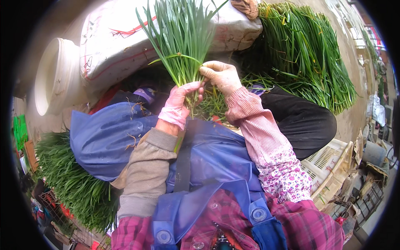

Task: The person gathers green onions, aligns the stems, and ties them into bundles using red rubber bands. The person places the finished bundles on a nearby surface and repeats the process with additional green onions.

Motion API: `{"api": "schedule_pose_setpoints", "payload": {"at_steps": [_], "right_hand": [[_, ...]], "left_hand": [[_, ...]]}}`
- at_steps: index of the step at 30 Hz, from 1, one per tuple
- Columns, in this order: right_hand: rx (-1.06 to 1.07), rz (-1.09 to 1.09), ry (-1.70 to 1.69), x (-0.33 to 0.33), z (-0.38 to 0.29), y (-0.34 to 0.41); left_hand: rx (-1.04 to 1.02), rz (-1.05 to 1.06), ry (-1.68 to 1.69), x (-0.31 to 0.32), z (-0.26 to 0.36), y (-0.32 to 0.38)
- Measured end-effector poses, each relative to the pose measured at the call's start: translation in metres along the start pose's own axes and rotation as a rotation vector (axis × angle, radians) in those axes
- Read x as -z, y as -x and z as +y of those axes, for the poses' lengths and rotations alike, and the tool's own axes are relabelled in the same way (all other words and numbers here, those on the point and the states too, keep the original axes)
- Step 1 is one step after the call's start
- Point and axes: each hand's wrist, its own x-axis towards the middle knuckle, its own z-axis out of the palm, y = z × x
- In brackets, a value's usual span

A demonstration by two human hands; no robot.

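A bunch of long flat green leaves, like Chinese chives [184, 37], stands upright before me, its pale stem ends lowest. Around its lower part, my left hand [179, 104] is closed in a thin pink glove. Thumb and forefinger of my right hand [220, 75], in a pale glove, pinch at the bunch's right edge. A thin green leaf strand [175, 56] crosses the bunch just above the hands, reaching the right fingertips. Whether the strand is knotted, I cannot tell.
A filled white woven sack [115, 47] lies ahead, beside a white plastic bucket [59, 78]. Large heaps of the leaves stand at right [306, 56] and lower left [72, 181]. Loose leaves [214, 103] litter the ground between my legs. A cream plastic crate [325, 162] is at right.
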Motion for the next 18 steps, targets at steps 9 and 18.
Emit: {"api": "schedule_pose_setpoints", "payload": {"at_steps": [9, 18], "right_hand": [[0.287, -0.100, -0.270, 0.028, -0.004, 0.045], [-0.071, -0.043, 0.299, 0.003, 0.035, 0.013]], "left_hand": [[-0.078, 0.129, -0.096, -0.006, 0.003, 0.003], [-0.393, 0.402, -0.448, -0.015, -0.021, 0.003]]}}
